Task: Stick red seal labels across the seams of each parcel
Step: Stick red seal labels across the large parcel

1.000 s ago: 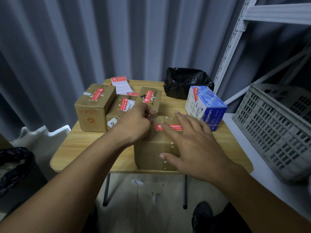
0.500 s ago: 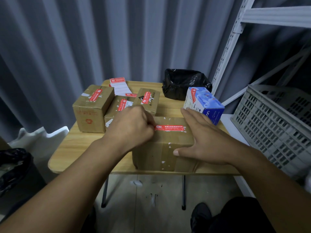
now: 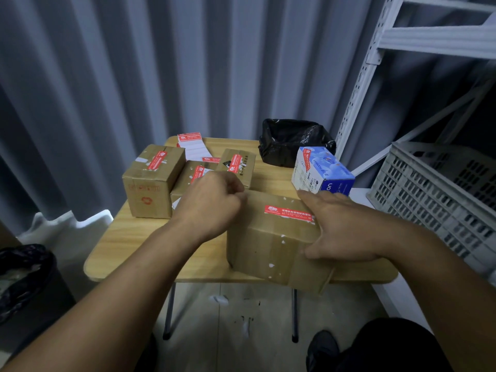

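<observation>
Grey corrugated wall (image 3: 107, 76) backs a small wooden counter (image 3: 128, 242). Nearest me on it sits a brown cardboard parcel (image 3: 263, 248), a red seal label (image 3: 288, 214) stuck along its top. My right grip (image 3: 346, 226) clasps its right end, thumb on the front. My left grip (image 3: 212, 202) curls at its top-left edge; whether it pinches anything I cannot tell.

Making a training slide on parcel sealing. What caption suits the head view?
Right hand grips a cardboard box with a red label on top; left hand curled at its left edge.
</observation>
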{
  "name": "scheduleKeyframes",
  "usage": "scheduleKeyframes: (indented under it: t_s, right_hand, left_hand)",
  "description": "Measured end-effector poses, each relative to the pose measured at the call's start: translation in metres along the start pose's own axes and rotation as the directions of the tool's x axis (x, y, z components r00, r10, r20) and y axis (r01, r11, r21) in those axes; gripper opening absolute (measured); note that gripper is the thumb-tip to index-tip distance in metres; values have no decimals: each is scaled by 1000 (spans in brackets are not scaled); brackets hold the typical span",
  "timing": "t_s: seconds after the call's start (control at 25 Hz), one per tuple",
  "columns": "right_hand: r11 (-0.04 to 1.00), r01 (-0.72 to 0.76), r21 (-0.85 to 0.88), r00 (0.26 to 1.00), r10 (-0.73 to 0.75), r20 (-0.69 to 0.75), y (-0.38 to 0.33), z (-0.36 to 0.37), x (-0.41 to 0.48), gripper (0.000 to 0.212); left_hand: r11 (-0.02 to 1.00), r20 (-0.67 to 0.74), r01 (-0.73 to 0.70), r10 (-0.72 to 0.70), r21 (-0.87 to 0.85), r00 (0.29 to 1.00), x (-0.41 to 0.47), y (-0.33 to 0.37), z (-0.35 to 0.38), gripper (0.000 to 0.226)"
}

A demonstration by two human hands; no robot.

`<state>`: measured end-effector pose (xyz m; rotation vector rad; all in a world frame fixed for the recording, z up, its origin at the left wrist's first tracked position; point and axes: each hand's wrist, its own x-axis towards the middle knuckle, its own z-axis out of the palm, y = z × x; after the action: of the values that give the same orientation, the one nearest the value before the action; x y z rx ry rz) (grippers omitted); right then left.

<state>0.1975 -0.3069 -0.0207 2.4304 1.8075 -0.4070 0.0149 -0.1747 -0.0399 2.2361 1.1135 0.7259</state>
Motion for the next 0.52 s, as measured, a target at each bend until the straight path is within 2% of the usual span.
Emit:
scheduleKeyframes:
  t_s: [0.12, 0.28, 0.36, 0.52]
  right_hand:
    - [996, -66, -55, 998, 67, 19, 3, -3, -6, 102]
    - [973, -173, -155, 983, 180, 33, -1, -11, -13, 97]
    - [954, -228, -195, 973, 232, -4, -5, -12, -12, 96]
    - [929, -312, -198, 945, 282, -166, -19, -7, -1, 99]
  left_hand:
    - [999, -2, 25, -25, 41, 1000, 1, 1, 0, 15]
    - [991, 93, 74, -84, 110, 992, -1, -3, 6, 29]
    - [990, 126, 87, -101, 113, 987, -3, -5, 10, 31]
    - [993, 177, 72, -88, 96, 980, -3, -5, 15, 35]
